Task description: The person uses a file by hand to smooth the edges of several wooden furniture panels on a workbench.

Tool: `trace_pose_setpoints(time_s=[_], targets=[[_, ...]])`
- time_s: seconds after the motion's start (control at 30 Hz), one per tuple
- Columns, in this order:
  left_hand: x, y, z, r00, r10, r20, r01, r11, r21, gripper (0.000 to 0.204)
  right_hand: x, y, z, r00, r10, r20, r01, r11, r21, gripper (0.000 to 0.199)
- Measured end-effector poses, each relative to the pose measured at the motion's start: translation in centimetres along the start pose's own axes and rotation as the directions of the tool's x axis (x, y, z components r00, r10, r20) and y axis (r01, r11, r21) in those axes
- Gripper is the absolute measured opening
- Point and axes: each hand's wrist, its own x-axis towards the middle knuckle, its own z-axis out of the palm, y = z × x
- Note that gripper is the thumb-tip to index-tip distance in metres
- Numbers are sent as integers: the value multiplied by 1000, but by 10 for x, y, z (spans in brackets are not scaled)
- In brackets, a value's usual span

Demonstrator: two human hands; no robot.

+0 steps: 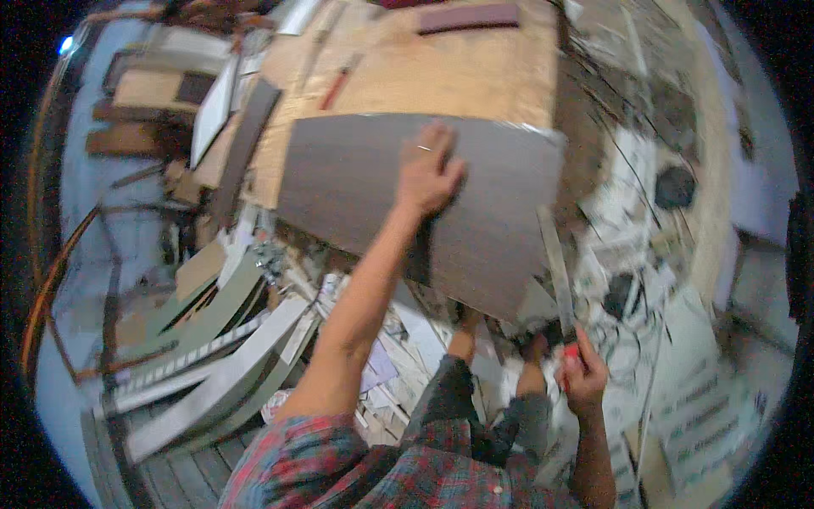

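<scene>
A dark brown-grey board [496, 195] lies on the light wood worktop, its near part jutting out over the edge. On top of it my left hand [431, 170] rests palm down, fingers spread, a ring on one of them. My right hand [584, 371] is closed around the red handle of a long, flat metal file [557, 270]. The blade points away from me along the board's right edge. Blur hides whether it touches that edge.
Beyond the board, the worktop [407, 72] carries a slim red tool [336, 88] and a maroon strip [468, 18]. Strips and offcuts [225, 360] are heaped at the left. Scraps and cables litter the floor around my legs, and white printed packages [721, 424] lie at the right.
</scene>
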Motion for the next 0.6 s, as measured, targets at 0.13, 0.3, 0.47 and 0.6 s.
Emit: trace_pose_setpoints(time_s=[0.13, 0.3, 0.47, 0.6], targets=[[1, -5, 2, 1000, 3, -8, -2, 999, 47, 63, 14, -30, -1, 990, 105, -91, -105, 994, 8, 45], [4, 1, -3, 999, 35, -29, -33, 997, 72, 61, 3, -17, -10, 996, 48, -73, -58, 988, -145, 47], [2, -3, -2, 999, 40, -30, -38, 997, 63, 60, -2, -25, -18, 999, 3, 49, 12, 951, -308, 48], [3, -4, -1, 999, 48, -23, -46, 997, 54, 60, -6, -21, -23, 995, 6, 104, 30, 939, -342, 51]])
